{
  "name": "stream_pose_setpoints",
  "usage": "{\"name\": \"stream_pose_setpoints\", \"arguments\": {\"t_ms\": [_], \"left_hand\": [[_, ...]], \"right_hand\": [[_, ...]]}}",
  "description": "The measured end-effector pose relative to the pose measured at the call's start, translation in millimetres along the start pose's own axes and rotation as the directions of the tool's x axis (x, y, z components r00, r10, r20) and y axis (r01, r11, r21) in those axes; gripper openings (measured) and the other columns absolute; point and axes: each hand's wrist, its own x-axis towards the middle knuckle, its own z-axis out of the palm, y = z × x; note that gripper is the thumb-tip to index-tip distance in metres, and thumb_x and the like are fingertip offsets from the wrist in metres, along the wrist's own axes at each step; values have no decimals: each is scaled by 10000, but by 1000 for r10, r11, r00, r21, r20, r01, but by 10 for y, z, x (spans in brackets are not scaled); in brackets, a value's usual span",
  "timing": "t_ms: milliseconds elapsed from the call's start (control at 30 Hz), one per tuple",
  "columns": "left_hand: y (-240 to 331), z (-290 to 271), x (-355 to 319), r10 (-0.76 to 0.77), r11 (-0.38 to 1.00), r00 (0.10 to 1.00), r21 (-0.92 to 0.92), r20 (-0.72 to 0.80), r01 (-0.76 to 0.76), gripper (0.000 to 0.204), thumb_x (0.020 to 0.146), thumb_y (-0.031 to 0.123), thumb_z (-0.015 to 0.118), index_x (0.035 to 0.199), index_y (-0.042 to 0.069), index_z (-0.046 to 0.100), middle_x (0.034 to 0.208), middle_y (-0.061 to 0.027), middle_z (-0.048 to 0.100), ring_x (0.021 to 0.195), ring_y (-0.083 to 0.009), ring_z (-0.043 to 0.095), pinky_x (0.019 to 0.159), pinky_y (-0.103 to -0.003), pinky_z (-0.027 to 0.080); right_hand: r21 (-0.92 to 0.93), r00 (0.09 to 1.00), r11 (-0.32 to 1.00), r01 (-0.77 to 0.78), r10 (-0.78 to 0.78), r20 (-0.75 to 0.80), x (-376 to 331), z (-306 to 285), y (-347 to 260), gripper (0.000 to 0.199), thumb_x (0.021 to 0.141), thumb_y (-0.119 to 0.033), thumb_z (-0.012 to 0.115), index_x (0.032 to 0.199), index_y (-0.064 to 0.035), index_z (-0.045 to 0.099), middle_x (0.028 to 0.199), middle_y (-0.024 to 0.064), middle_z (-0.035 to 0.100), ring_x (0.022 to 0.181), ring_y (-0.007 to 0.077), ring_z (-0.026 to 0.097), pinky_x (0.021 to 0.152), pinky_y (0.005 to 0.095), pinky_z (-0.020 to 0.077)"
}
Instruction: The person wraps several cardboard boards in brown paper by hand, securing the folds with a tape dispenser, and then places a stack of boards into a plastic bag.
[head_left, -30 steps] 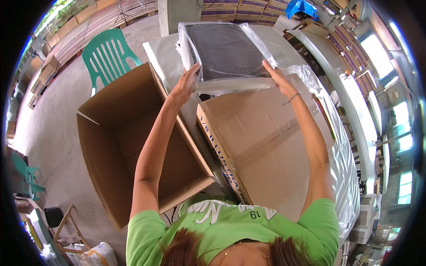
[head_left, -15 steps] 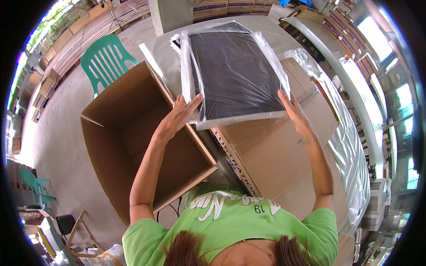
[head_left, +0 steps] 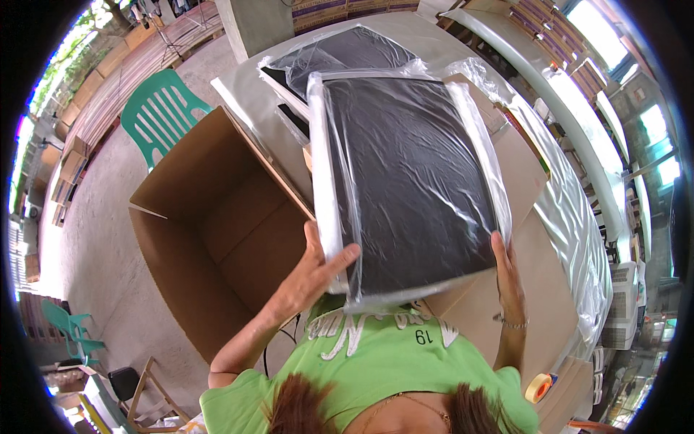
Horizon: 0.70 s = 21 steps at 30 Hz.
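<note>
A flat black panel [head_left: 419, 181] wrapped in clear plastic, with whitish edges, is held in front of my chest. My left hand [head_left: 307, 278] grips its near left corner, thumb on top and the other fingers partly hidden at the edge. On the near right edge is my right hand [head_left: 510, 282], its fingers along the side. Behind lies a second plastic-wrapped black panel [head_left: 347, 54] on the table, partly covered by the held one. To the left stands an open cardboard box [head_left: 163, 253], with nothing visible inside. Flat cardboard [head_left: 542, 289] lies beneath and right of the held panel.
A grey-covered table [head_left: 426, 43] extends behind the panels. Crumpled clear plastic [head_left: 473, 71] lies at the far right. A yellow tape roll [head_left: 538, 388] sits by my right elbow. Beyond the box is a green chair [head_left: 163, 116]; a concrete pillar [head_left: 253, 25] rises behind.
The held panel has come toward my body and slightly right, in both hands. More of the second panel behind it is uncovered. The tape roll has come into sight.
</note>
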Motion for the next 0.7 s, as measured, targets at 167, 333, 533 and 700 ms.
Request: {"name": "stream_pose_setpoints", "arguments": {"t_ms": [167, 333, 533, 700], "left_hand": [[-101, 295, 15, -64, 990, 998, -127, -14, 62, 977, 914, 512, 630, 1500, -7, 46, 1436, -216, 270, 1385, -299, 252, 1121, -387, 277], [-140, 349, -18, -155, 985, 969, -43, 192, 167, 1041, 894, 576, 615, 1530, -4, 28, 1525, -230, 202, 1435, -333, 194, 1173, -405, 179], [-18, 244, 149, 92, 891, 994, 442, 54, -106, 983, 900, 611, 566, 1518, 2, 106, 1445, -268, 252, 1381, -409, 299, 1138, -479, 310], [47, 149, 556, 205, 887, 979, 421, 14, -192, 896, 937, 678, 412, 1489, -5, 234, 1374, -267, 335, 1301, -392, 371, 1087, -495, 343]], "right_hand": [[50, 844, 888, -456, 450, -292, -767, -164, 114, 724, 964, -472, 566, 1469, 6, 364, 1428, 94, 464, 1074, 132, 500, 912, 256, 385], [-72, 836, 856, -511, 476, -273, -1259, -290, 258, 763, 970, -499, 541, 1477, 28, 323, 1484, 127, 379, 1152, 162, 312, 951, 296, 251], [-100, 807, 801, -590, 589, -46, -1124, -741, 388, 841, 977, -579, 440, 1498, 48, 233, 1566, 151, 250, 1459, 227, 204, 1182, 332, 161], [265, 968, 948, -176, 216, -130, -139, -720, 562, 936, 957, -671, 357, 1522, 42, 136, 1588, 143, 193, 1471, 212, 165, 1199, 327, 98]]}}
